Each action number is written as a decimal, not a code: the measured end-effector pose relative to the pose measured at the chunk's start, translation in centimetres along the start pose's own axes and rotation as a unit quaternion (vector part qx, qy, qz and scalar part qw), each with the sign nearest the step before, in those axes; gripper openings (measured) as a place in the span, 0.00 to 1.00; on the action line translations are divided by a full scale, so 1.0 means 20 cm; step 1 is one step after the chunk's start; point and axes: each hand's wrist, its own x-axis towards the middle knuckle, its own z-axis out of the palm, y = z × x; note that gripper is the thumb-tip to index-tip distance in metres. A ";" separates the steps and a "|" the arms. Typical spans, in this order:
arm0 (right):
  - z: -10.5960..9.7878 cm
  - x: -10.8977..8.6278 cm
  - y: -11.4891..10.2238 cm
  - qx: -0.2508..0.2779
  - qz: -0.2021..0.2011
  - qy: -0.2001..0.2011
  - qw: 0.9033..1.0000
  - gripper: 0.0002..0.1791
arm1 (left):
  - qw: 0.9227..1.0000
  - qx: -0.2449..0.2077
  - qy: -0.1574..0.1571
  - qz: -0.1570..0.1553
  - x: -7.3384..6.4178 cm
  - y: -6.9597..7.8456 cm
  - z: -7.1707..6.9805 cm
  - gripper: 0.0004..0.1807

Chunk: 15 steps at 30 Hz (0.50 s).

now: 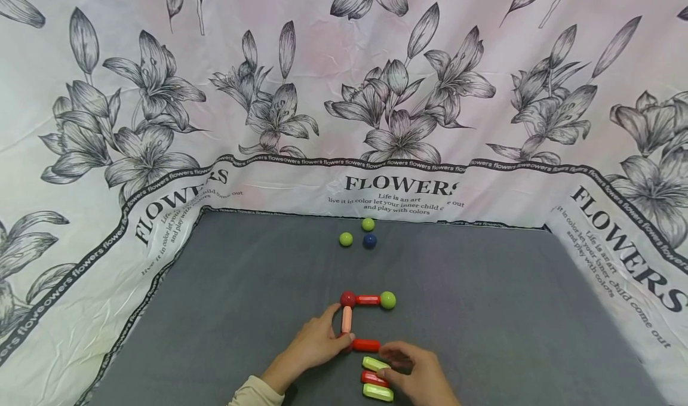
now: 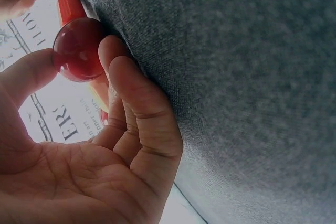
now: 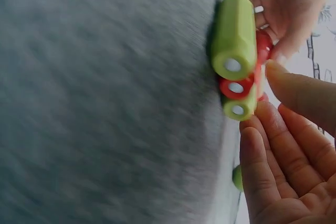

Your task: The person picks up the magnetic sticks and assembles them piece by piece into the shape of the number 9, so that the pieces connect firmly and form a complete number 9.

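Observation:
My left hand pinches a dark red ball between thumb and fingertips. That ball sits at the near corner of a shape of bars and balls. From it a pink bar runs to another red ball, and a red bar points right. A second red bar joins the far red ball to a green ball. My right hand is at three side-by-side bars, thumb and fingers apart around the far yellow-green bar. Beside it lie a red bar and a near yellow-green bar.
Farther back on the grey cloth are two green balls and a dark blue ball. A flower-printed curtain borders the cloth at the back and sides. Metal discs show in the ends of the loose bars.

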 end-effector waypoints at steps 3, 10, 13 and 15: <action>0.01 -0.01 0.02 0.001 -0.001 -0.008 1.000 0.20 | 1.000 -0.002 -0.001 0.004 0.00 0.00 0.00 0.39; 0.01 0.00 0.03 -0.011 -0.010 -0.007 1.000 0.18 | 1.000 -0.006 -0.002 0.006 0.00 0.00 0.00 0.37; 0.00 0.00 0.03 -0.019 -0.010 -0.007 1.000 0.16 | 1.000 -0.007 -0.004 0.005 0.00 0.00 0.00 0.37; 0.00 -0.01 0.03 -0.022 -0.011 -0.006 1.000 0.15 | 1.000 -0.007 -0.006 0.005 0.00 -0.01 0.00 0.37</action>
